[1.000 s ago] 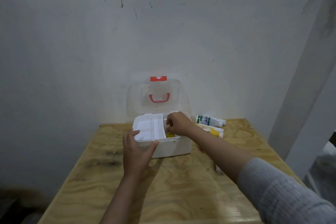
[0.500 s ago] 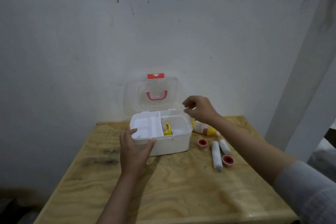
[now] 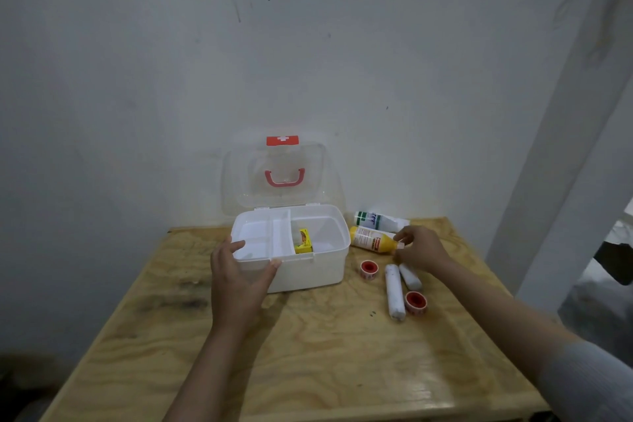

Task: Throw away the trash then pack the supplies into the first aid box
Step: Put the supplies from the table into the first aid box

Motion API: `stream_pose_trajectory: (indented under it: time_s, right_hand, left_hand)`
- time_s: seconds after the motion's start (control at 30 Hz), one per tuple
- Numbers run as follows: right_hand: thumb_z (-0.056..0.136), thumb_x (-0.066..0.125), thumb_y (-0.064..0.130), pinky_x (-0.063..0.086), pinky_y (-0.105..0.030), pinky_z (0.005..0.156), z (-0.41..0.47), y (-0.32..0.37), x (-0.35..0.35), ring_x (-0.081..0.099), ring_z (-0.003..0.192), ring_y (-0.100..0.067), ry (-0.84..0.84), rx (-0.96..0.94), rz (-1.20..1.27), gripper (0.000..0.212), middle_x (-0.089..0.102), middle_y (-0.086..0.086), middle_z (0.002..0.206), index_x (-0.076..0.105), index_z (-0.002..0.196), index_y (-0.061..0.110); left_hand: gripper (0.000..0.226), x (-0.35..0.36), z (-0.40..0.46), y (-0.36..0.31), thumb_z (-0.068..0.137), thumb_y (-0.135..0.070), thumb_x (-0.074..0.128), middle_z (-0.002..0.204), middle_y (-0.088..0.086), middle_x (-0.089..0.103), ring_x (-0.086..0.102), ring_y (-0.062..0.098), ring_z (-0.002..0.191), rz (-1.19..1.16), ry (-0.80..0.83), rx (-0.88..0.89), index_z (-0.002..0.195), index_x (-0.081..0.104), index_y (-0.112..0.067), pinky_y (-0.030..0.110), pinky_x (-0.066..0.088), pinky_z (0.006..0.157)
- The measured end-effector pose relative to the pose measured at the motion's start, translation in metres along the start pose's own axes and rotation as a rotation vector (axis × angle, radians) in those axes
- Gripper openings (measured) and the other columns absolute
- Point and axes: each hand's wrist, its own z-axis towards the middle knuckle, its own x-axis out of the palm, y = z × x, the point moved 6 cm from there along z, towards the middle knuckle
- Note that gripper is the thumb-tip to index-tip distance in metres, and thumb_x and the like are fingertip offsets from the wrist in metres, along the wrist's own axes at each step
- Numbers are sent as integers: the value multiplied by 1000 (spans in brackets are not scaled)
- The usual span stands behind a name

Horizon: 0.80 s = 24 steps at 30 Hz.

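Observation:
The white first aid box (image 3: 322, 271) stands open on the wooden table, its clear lid (image 3: 277, 178) upright against the wall. A small yellow packet (image 3: 303, 242) lies inside it. My left hand (image 3: 236, 279) grips the box's front left rim. My right hand (image 3: 419, 248) is to the right of the box, fingers pinched on the cap end of the yellow bottle (image 3: 371, 240) that lies on its side. Behind it lies a white bottle with a green label (image 3: 375, 220). Two white bandage rolls (image 3: 394, 291) (image 3: 410, 277) and two red tape rolls (image 3: 369, 269) (image 3: 416, 301) lie nearby.
The plywood table (image 3: 325, 353) stands against a stained white wall (image 3: 239, 62). A white post (image 3: 561, 154) rises at the right, beside the table's right edge. Dark objects show beyond it at the far right.
My right hand left the box, where the yellow packet now lies, rose, then came down right of the box onto the yellow bottle's cap. My left hand stayed on the box.

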Motion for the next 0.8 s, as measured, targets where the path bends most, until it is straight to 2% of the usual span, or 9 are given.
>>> stream_pose_trajectory:
  time_s: [0.1,0.2,0.37,0.53,0.63,0.8]
  right_hand:
    - [67,78,9,38,-18,55,0,-5,3,58,80,-16,-29,12,55,26,66,-7,91,69,91,14]
    - [65,77,9,48,-27,65,-1,-7,2,63,82,-19,-66,-9,115,24,69,-9,89,69,87,14]
    - [66,81,5,51,-29,65,-9,-4,-17,62,74,-20,-214,62,499,22,65,-6,75,73,86,7]
    - [67,81,6,58,-39,73,-22,15,-49,66,75,-25,-273,53,781,23,68,-14,80,72,88,10]
    - [67,82,9,57,-36,70,-31,44,-69,67,74,-23,-254,-61,795,22,69,-15,84,73,87,14]
    - [68,81,9,57,-18,66,-47,97,-69,69,74,-14,-170,-272,591,21,71,-3,85,74,88,14]
  left_hand:
    - [65,0,0,0,69,-36,80,135,2,42,43,20,122,-3,-4,0,121,44,-24,39,49,92]
    - [64,0,1,1,69,-38,80,135,1,42,44,20,122,-1,-1,-7,121,44,-26,42,50,92]
    - [66,2,1,3,69,-39,79,137,3,41,44,23,123,15,5,-16,122,42,-26,43,51,91]
    - [68,2,1,3,69,-41,79,138,2,40,43,22,123,9,10,-25,123,41,-28,43,52,91]
    - [67,2,1,4,69,-42,79,139,1,39,43,22,124,5,15,-37,123,41,-28,43,51,92]
    - [66,2,0,2,69,-39,79,138,1,39,43,21,123,-5,14,-31,122,42,-28,40,50,91]
